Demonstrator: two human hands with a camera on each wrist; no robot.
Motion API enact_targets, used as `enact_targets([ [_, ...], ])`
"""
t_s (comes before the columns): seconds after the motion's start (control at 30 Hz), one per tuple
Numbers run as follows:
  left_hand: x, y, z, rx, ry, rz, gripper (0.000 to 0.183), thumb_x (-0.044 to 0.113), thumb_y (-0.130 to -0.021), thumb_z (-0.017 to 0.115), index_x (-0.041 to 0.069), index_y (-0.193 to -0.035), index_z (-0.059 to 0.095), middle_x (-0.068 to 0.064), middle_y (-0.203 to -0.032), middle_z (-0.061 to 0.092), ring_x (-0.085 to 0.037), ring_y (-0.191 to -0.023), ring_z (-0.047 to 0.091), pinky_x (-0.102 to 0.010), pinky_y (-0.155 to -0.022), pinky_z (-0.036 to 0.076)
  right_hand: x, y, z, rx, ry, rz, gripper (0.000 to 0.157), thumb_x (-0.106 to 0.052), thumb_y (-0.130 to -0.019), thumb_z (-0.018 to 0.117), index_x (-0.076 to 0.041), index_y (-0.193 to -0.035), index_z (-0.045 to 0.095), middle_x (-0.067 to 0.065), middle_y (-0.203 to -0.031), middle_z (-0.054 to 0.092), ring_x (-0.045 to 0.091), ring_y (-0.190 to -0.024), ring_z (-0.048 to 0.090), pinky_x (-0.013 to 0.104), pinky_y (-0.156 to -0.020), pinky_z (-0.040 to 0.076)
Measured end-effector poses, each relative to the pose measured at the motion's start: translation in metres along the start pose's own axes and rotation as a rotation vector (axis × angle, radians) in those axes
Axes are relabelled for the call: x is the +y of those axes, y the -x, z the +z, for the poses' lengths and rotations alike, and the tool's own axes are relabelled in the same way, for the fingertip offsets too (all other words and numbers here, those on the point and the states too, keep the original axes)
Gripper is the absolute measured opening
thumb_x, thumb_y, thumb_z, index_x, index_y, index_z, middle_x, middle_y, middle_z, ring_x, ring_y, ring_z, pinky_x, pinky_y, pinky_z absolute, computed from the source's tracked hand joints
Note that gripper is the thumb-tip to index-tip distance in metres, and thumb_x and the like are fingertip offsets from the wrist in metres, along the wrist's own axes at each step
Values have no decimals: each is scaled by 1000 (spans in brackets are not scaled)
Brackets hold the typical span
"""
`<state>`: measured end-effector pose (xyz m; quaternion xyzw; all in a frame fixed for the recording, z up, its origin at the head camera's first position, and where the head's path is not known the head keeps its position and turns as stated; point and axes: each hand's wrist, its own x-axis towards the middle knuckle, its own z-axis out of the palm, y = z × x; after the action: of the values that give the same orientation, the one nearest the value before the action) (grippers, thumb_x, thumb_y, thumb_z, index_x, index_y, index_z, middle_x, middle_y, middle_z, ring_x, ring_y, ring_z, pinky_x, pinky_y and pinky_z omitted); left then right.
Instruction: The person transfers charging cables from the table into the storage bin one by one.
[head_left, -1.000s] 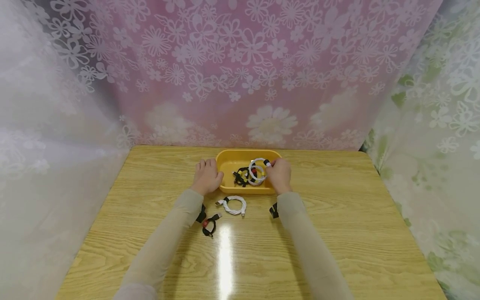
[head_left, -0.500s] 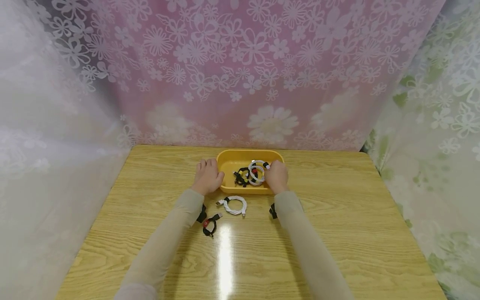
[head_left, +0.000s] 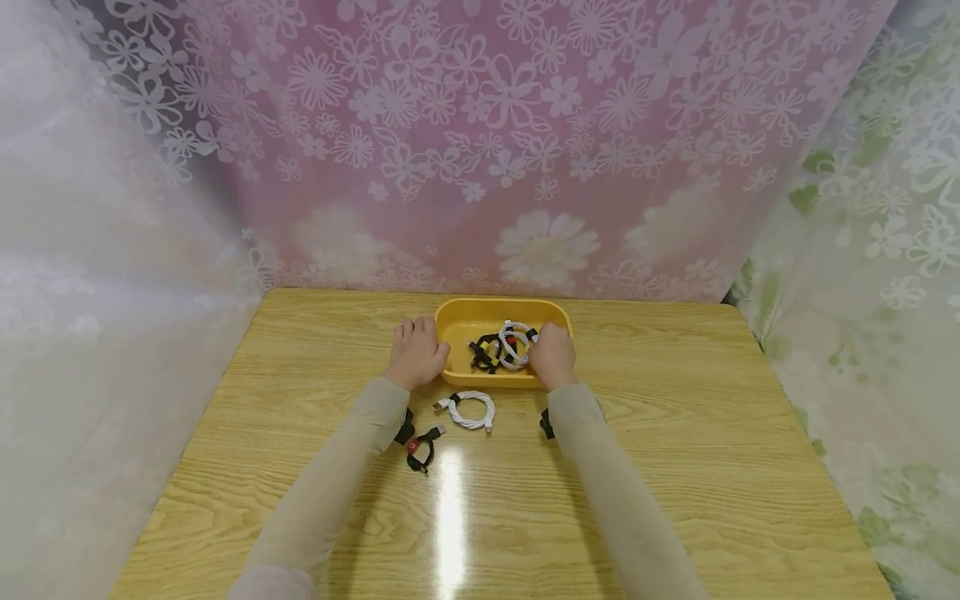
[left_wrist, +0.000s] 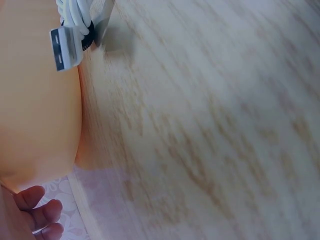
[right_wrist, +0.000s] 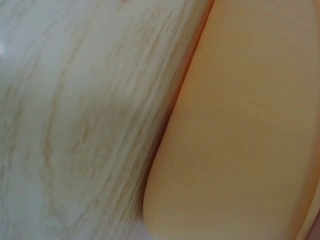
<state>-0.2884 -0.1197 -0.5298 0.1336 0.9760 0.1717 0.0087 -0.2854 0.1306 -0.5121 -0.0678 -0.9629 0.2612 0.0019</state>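
Observation:
A yellow plastic bin [head_left: 457, 333] stands at the back of the table. My left hand [head_left: 417, 352] holds its left rim, thumb over the edge; in the left wrist view several fingertips [left_wrist: 45, 212] show beyond the bin's wall. Inside the bin, my right hand [head_left: 552, 357] grips a coiled white cable [head_left: 513, 325] at its black strap end; the fingertips are hidden. Black cables [head_left: 483, 354] with yellow and red ties lie beside and under it. The right wrist view shows only the bin's outer wall [right_wrist: 235, 125] and table.
In front of the bin lies another coiled white USB cable [head_left: 472, 411]. A small black cable with a red tie [head_left: 422, 450] lies nearer, by the left forearm. A floral curtain [head_left: 480, 167] hangs behind the wooden table [head_left: 675, 467].
My right hand has lowered into the bin and shifted slightly left, bringing the white cable down onto the other cables. The left hand stays on the rim.

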Motion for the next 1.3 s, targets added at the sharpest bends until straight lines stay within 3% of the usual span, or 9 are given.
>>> enact_targets([
  [0.27, -1, -1, 1, 13, 13, 12, 24, 23, -100, 37, 2, -106, 45, -16, -99, 43, -35, -95, 32, -46, -86, 23, 1, 0, 3, 33, 19, -25, 23, -1, -91, 55, -7, -69, 55, 11, -66, 55, 23, -57, 50, 36, -48, 39],
  [0.5, 0, -1, 2, 13, 9, 7, 21, 22, -100, 39, 3, -105, 44, -15, -99, 43, -35, -96, 32, -45, -87, 22, 1, 4, 1, 44, 4, -34, 34, 0, -91, 51, -14, -63, 37, 3, -60, 33, 16, -52, 28, 31, -46, 26],
  [0.53, 0, -1, 2, 12, 10, 8, 21, 22, -100, 38, 3, -105, 44, -15, -99, 43, -35, -96, 32, -45, -87, 22, 0, 5, 0, 44, 4, -37, 32, 0, -91, 51, -12, -64, 40, 4, -61, 35, 17, -53, 30, 32, -47, 26],
  [0.63, 0, -1, 3, 16, 16, 14, 24, 23, -100, 38, 2, -107, 45, -17, -100, 43, -36, -97, 32, -46, -88, 23, 0, 7, -1, 57, 9, -57, 16, -1, -91, 52, -3, -79, 63, 13, -75, 59, 23, -59, 52, 35, -50, 42],
  [0.7, -2, -2, 4, 19, 17, 16, 25, 24, -100, 38, 1, -108, 45, -17, -101, 44, -36, -97, 33, -47, -88, 23, -1, 9, -2, 62, 2, -70, 20, -1, -92, 52, 1, -99, 70, 19, -94, 68, 31, -74, 64, 43, -62, 53],
  [0.77, -3, -3, 5, 17, 13, 16, 26, 24, -100, 38, 1, -110, 45, -17, -102, 44, -37, -99, 33, -47, -89, 23, -1, 11, -5, 74, -5, -82, 27, -1, -91, 53, 3, -111, 71, 20, -107, 70, 36, -88, 68, 49, -73, 55],
  [0.93, -3, -3, 5, 8, 8, 11, 29, 26, -101, 39, 0, -113, 45, -18, -105, 45, -37, -101, 34, -48, -92, 24, -5, 18, -11, 99, -44, -103, 23, -2, -91, 54, 3, -105, 71, 20, -103, 70, 36, -88, 67, 50, -76, 54],
  [1.3, -1, -2, 2, 0, 6, -1, 29, 27, -101, 39, 1, -113, 46, -18, -106, 45, -37, -102, 34, -47, -93, 25, -13, 38, -21, 178, -156, -202, 17, -7, -92, 59, 1, -99, 73, 15, -93, 70, 29, -79, 65, 44, -70, 52],
])
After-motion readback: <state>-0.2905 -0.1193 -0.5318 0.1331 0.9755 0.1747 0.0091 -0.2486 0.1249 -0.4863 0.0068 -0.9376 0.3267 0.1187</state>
